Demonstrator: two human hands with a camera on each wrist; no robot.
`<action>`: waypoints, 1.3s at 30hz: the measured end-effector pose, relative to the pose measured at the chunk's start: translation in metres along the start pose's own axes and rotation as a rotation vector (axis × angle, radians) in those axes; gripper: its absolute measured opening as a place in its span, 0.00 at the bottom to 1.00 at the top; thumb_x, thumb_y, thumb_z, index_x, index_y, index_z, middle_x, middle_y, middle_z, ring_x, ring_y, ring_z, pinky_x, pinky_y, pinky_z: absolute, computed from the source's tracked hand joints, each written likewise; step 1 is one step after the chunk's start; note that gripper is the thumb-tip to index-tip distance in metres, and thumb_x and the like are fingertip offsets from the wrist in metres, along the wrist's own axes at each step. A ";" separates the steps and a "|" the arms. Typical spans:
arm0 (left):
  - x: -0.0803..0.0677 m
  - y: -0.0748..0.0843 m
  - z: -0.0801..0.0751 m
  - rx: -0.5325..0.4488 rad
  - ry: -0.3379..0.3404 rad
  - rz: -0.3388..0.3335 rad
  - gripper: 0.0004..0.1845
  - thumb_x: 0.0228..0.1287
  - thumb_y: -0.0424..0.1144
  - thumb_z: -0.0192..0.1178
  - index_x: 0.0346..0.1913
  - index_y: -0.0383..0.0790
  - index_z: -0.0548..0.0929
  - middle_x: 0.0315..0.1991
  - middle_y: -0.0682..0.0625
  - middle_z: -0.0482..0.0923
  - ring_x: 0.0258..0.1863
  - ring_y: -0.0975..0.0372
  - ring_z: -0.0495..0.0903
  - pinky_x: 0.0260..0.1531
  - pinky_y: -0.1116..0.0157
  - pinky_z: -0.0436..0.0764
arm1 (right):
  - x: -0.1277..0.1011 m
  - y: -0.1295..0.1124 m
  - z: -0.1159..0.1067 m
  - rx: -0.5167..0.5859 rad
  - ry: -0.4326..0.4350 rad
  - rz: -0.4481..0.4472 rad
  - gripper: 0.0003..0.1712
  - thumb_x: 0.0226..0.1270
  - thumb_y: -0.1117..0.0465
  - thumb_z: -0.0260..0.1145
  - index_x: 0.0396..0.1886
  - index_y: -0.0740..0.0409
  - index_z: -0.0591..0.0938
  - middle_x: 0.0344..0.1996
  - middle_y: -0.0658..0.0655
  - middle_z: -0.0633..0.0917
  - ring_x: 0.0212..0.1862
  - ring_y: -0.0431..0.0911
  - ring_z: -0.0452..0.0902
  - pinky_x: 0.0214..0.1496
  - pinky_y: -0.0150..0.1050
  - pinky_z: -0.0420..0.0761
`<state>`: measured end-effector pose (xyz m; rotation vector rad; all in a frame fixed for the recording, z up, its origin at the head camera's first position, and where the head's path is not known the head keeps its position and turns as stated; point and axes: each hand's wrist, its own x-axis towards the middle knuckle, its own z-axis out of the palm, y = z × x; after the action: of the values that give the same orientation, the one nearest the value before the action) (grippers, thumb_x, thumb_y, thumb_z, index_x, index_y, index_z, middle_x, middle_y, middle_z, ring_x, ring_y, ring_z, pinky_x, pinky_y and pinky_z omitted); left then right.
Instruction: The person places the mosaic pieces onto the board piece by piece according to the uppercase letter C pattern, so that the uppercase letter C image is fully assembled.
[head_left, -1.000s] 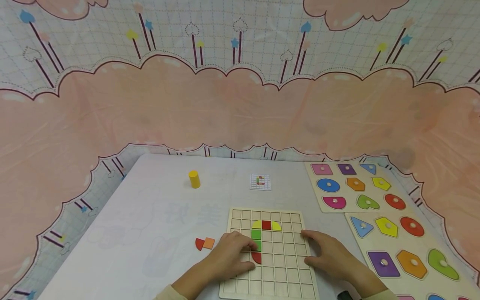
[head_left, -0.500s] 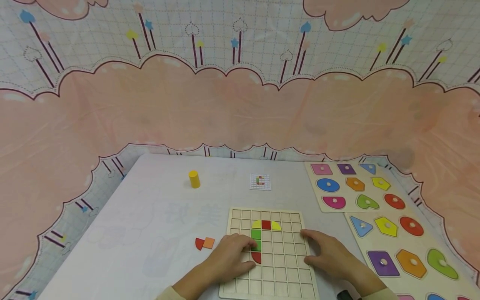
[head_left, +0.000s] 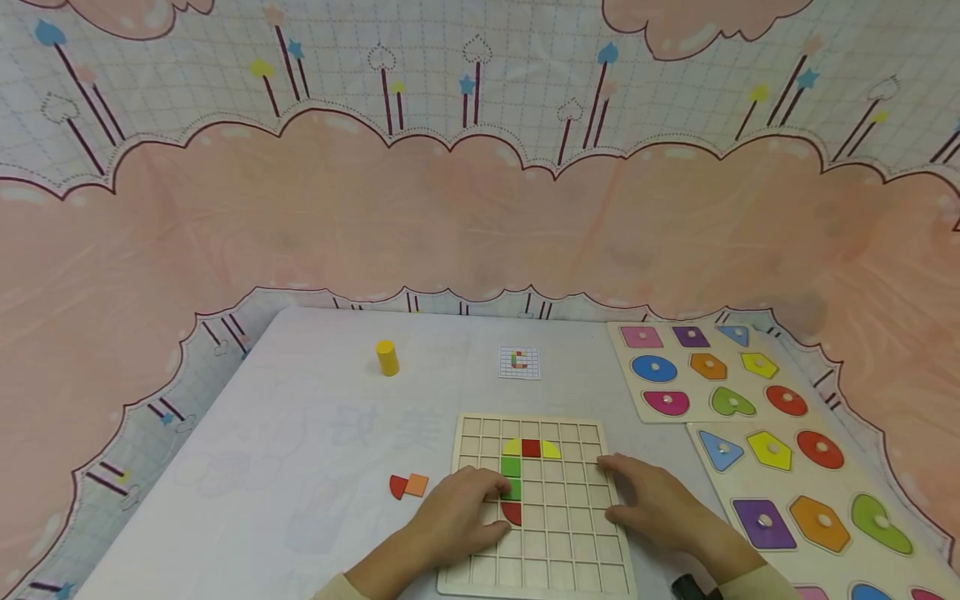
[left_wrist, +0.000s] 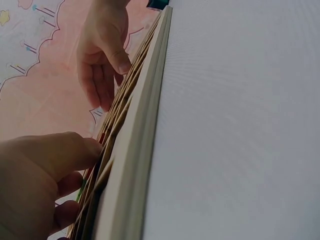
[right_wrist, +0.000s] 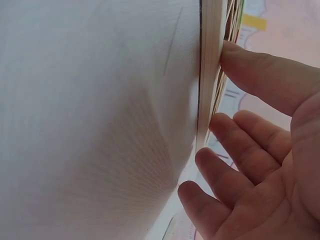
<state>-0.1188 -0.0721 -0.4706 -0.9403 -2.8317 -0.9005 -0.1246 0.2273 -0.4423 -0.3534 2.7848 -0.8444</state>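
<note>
Seven coloured tiles on wooden grid board (head_left: 558, 533)

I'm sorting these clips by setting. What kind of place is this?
Probably a children's play or early-learning corner: a table holding a wooden grid puzzle board with coloured tiles, two knobbed shape-sorting boards beside it, and a pink cloud-patterned cloth backdrop hung around it.

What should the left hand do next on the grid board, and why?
Probably reach left for the loose red piece or orange piece on the table. The left hand rests on the grid board by the green tiles and red curved tile, holding nothing. The right hand steadies the board's right edge. The card seems to show a C, still unfinished.
</note>
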 end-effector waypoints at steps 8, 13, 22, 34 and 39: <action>0.000 0.001 0.000 0.015 0.014 -0.008 0.18 0.55 0.44 0.73 0.47 0.44 0.84 0.41 0.61 0.80 0.41 0.67 0.75 0.43 0.66 0.77 | 0.002 -0.002 -0.001 0.002 0.000 0.013 0.37 0.53 0.59 0.78 0.64 0.59 0.77 0.64 0.63 0.77 0.69 0.64 0.66 0.68 0.61 0.63; 0.001 0.000 0.001 0.006 0.016 -0.034 0.18 0.55 0.44 0.73 0.48 0.44 0.84 0.41 0.61 0.80 0.40 0.67 0.75 0.43 0.65 0.78 | 0.005 -0.003 -0.001 0.006 -0.005 0.020 0.37 0.55 0.59 0.78 0.65 0.59 0.77 0.65 0.63 0.76 0.69 0.63 0.65 0.69 0.61 0.63; 0.004 -0.001 -0.002 -0.017 0.002 -0.090 0.18 0.56 0.44 0.73 0.48 0.43 0.84 0.40 0.61 0.80 0.39 0.67 0.74 0.42 0.65 0.78 | 0.010 -0.003 0.000 0.016 -0.016 0.034 0.38 0.55 0.60 0.77 0.66 0.59 0.76 0.65 0.62 0.76 0.69 0.62 0.65 0.69 0.60 0.64; 0.007 -0.005 -0.003 -0.031 -0.011 -0.104 0.18 0.57 0.45 0.73 0.49 0.45 0.84 0.41 0.62 0.80 0.40 0.67 0.74 0.43 0.65 0.78 | 0.011 -0.001 0.001 0.027 -0.018 0.022 0.38 0.56 0.58 0.77 0.67 0.60 0.75 0.65 0.61 0.76 0.70 0.62 0.65 0.68 0.60 0.64; 0.006 -0.009 -0.007 -0.105 -0.047 -0.163 0.21 0.57 0.47 0.73 0.52 0.46 0.83 0.42 0.62 0.78 0.41 0.68 0.73 0.44 0.65 0.78 | 0.011 0.000 0.001 0.044 -0.028 0.037 0.39 0.56 0.58 0.77 0.68 0.59 0.75 0.66 0.62 0.75 0.70 0.62 0.64 0.69 0.60 0.63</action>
<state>-0.1300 -0.0780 -0.4679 -0.7580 -2.9620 -1.0671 -0.1344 0.2236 -0.4446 -0.3031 2.7335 -0.8844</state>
